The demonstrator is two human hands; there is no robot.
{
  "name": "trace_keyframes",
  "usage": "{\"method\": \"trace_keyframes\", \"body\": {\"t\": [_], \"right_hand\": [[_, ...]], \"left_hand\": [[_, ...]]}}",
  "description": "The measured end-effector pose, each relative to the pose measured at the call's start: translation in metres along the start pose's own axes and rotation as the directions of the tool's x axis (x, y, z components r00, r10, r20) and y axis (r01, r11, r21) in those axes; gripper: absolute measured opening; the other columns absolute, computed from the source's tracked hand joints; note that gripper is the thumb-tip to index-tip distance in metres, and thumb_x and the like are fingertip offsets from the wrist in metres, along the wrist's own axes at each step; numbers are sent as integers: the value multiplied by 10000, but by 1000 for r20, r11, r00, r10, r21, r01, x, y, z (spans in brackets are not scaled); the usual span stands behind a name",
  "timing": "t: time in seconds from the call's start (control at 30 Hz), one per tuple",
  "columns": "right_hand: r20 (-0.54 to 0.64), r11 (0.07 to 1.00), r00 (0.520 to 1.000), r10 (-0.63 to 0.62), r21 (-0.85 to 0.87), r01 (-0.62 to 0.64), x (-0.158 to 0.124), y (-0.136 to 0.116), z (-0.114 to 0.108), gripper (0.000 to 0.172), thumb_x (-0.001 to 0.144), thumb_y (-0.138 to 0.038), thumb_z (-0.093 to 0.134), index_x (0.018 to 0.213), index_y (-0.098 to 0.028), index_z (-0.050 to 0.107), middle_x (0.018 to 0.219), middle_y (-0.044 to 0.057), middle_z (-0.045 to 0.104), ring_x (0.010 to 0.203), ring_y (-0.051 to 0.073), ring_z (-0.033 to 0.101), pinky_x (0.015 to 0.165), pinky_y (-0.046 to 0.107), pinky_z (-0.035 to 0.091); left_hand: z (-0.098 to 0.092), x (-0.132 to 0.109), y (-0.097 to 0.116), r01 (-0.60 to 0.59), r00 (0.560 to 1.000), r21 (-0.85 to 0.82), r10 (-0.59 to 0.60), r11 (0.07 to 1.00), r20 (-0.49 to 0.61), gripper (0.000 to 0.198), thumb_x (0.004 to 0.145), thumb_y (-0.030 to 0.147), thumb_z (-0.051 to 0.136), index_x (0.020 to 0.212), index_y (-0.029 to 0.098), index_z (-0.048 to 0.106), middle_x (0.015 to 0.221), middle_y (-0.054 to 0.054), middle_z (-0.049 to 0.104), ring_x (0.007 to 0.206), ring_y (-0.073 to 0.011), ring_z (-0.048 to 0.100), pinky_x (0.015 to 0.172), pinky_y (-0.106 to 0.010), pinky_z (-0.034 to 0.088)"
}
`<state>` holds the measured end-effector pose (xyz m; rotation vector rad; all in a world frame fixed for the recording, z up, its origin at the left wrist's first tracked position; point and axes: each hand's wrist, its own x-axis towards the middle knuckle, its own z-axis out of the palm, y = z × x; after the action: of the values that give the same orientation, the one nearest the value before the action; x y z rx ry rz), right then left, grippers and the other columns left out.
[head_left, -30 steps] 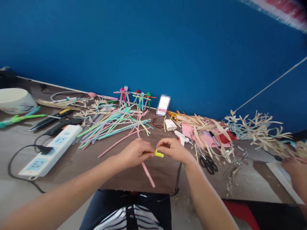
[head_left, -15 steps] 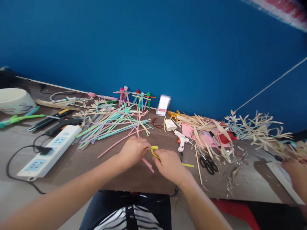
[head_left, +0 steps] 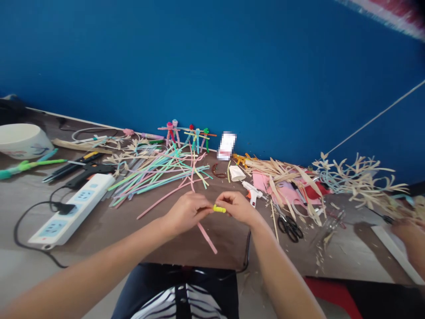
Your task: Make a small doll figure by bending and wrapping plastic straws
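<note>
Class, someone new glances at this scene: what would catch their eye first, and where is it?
Probably the deep blue wall, spread across the upper view behind the cluttered table. Next, perhaps, the bright yellow strip between the left hand and right hand, below centre. Then the small colourful figures by the wall, behind the pastel strips.

Half-hidden, cropped, blurred
My left hand (head_left: 189, 212) and right hand (head_left: 238, 207) partly cover the yellow piece (head_left: 219, 208), its exact shape too small to tell; my left also hides part of the pink stem (head_left: 208, 239). The pale rectangle (head_left: 226, 146) is pixelated. My view's edges cut off the white bowl (head_left: 23, 144) and another person's hand (head_left: 411, 241); the fringed strip (head_left: 392, 17) is blurred.
</note>
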<state>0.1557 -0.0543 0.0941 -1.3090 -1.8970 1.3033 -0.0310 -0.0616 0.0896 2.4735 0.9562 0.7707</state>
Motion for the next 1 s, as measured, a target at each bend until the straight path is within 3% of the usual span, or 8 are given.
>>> {"method": "trace_keyframes", "body": {"t": [0.1, 0.23, 0.33, 0.53, 0.63, 0.73, 0.83, 1.0], "right_hand": [[22, 999, 999, 39, -8, -39, -4, 6, 9, 187, 785, -282, 450, 714, -160, 573, 531, -46, 473, 398, 56, 366, 397, 172, 276], [-57, 983, 998, -37, -180, 26, -13, 10, 27, 224, 810, -271, 419, 738, -148, 592, 570, -25, 506, 491, 78, 411, 467, 182, 296], [-140, 947, 987, -83, -318, 34, -17, 10, 36, 231, 816, -293, 425, 769, -155, 603, 593, -11, 529, 543, 99, 429, 496, 190, 292], [-194, 915, 978, -76, -403, -8, -16, 8, 36, 267, 847, -257, 371, 833, -172, 623, 666, 24, 604, 612, 132, 505, 559, 208, 313], [-164, 891, 982, -88, -454, 4, -19, 4, 36, 277, 855, -271, 362, 750, -173, 598, 628, 11, 583, 580, 123, 485, 529, 203, 285], [-91, 853, 992, -89, -521, 28, -23, -2, 38, 259, 851, -276, 374, 702, -172, 559, 576, -7, 553, 535, 109, 454, 493, 203, 242], [-52, 789, 995, -90, -613, 39, -26, -10, 37, 194, 836, -231, 397, 738, -171, 553, 625, 1, 583, 550, 109, 476, 499, 215, 223], [-9, 669, 995, -96, -741, 58, -29, -26, 28, 189, 832, -235, 404, 757, -177, 567, 686, 27, 620, 615, 135, 532, 543, 247, 234]], "left_hand": [[0, 0, -2, 110, 993, -66, -112, 992, -39, 206, 811, 265, 466, 778, 175, 648, 658, -15, 632, 614, -113, 542, 615, -216, 362], [0, 2, -5, 217, 973, -129, -225, 968, -54, 211, 794, 252, 469, 739, 165, 654, 699, -23, 649, 648, -124, 558, 601, -204, 375], [1, 5, -7, 286, 956, -202, -293, 937, -3, 205, 772, 232, 471, 738, 162, 661, 714, -25, 660, 656, -129, 564, 594, -200, 385], [1, 9, -7, 393, 920, -412, -354, 822, 170, 238, 734, 171, 444, 807, 138, 668, 718, -16, 669, 628, -117, 559, 560, -182, 391], [3, 8, -9, 436, 900, -404, -404, 804, 165, 243, 729, 183, 449, 806, 138, 674, 695, -15, 661, 598, -118, 547, 517, -184, 378], [7, 5, -12, 396, 916, -280, -398, 874, 52, 226, 729, 179, 466, 803, 148, 677, 708, -27, 653, 632, -131, 553, 555, -201, 385], [9, 1, -13, 253, 967, -74, -255, 965, -13, 229, 752, 150, 449, 812, 164, 670, 702, -37, 629, 645, -137, 544, 594, -227, 378], [8, -1, -7, 3, 996, 252, -24, 968, 83, 222, 764, 101, 425, 705, 155, 632, 646, -44, 576, 630, -158, 518, 599, -274, 344]]}}
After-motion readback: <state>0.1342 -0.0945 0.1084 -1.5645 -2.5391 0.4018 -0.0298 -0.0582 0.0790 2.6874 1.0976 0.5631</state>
